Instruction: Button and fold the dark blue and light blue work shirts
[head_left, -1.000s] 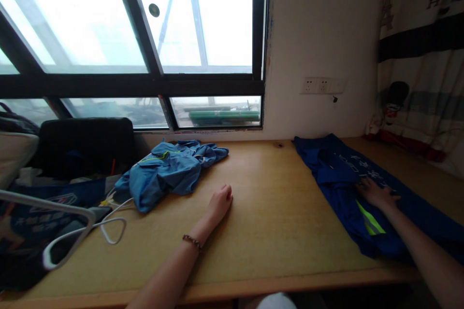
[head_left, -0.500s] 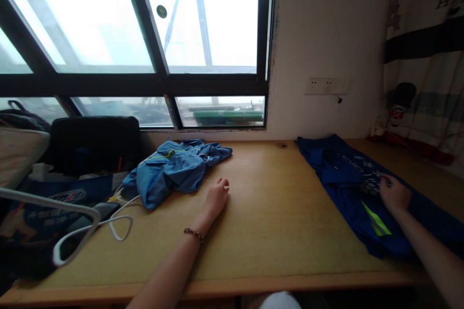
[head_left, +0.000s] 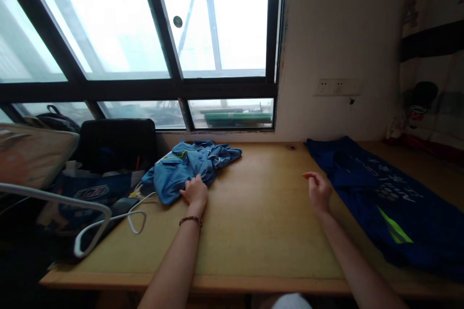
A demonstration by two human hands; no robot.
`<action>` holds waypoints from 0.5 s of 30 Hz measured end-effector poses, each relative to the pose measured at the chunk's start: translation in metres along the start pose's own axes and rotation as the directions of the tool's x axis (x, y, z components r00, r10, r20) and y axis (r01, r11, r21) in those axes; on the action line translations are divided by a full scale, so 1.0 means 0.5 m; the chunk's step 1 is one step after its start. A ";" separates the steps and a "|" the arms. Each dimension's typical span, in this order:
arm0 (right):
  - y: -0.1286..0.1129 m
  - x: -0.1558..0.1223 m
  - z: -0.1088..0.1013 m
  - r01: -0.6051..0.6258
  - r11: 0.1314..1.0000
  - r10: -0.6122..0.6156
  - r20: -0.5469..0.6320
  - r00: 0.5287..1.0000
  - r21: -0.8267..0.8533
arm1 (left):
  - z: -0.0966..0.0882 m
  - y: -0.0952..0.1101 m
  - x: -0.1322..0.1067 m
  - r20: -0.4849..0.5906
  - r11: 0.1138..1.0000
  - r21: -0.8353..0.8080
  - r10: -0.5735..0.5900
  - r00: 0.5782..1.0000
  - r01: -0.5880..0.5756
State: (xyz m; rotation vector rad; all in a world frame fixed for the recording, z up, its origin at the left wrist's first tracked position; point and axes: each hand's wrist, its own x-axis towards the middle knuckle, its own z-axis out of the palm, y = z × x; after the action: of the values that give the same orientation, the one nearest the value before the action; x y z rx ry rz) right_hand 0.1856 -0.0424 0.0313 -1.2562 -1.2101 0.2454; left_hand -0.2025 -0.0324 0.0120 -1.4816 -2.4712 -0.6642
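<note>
A crumpled light blue work jacket [head_left: 183, 161] with yellow-green piping lies on the table below the window. My left hand [head_left: 196, 192], a beaded bracelet at its wrist, is on the jacket's near edge with the fingers curled into the fabric. My right hand [head_left: 319, 192] is over the middle right of the table, holding nothing. Its index finger points left and the other fingers are loosely bent. To its right, a dark blue work garment [head_left: 366, 203] with white lettering and a bright yellow-green strip is laid out flat, apart from the hand.
A white tube frame [head_left: 105, 212] and a white cable [head_left: 143, 222] stand at the table's left end. Behind them are a printed bag [head_left: 94, 190] and a black chair back [head_left: 118, 142]. The wooden table [head_left: 253, 246] runs along the wall, which has a socket panel [head_left: 339, 87].
My right hand has left the dark blue garment and moved left over the table. My left hand has moved left onto the light blue jacket. The view has turned slightly left.
</note>
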 end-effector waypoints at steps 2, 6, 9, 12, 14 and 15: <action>0.014 -0.027 0.024 -0.006 1.000 0.009 0.129 0.992 -0.020 | 0.001 0.012 0.002 0.022 1.000 -0.002 0.010 1.000 -0.010; 0.021 -0.054 0.035 -0.078 0.997 0.067 0.329 0.942 0.019 | -0.006 0.073 -0.022 0.125 0.988 -0.137 0.085 0.989 -0.068; 0.008 -0.059 0.036 -0.411 0.904 0.298 0.512 0.805 0.120 | -0.022 0.121 -0.067 0.361 0.742 -0.670 0.325 0.874 0.001; -0.002 -0.065 0.036 -0.737 0.670 0.469 0.716 0.518 0.094 | -0.043 0.145 -0.114 0.545 0.333 -0.835 0.604 0.581 0.437; -0.003 -0.069 0.035 -0.818 0.559 0.431 0.795 0.426 0.135 | -0.056 0.151 -0.135 0.551 0.247 -0.742 0.755 0.357 0.623; -0.003 -0.071 0.035 -0.832 0.520 0.384 0.817 0.429 0.192 | -0.062 0.154 -0.142 0.526 0.249 -0.707 0.811 0.256 0.662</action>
State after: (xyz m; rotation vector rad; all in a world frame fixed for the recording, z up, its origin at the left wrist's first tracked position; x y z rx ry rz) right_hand 0.1565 -0.0582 0.0099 -1.0121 -1.0206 1.7304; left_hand -0.1031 -0.0721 0.0343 -3.6513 -2.2063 -2.2436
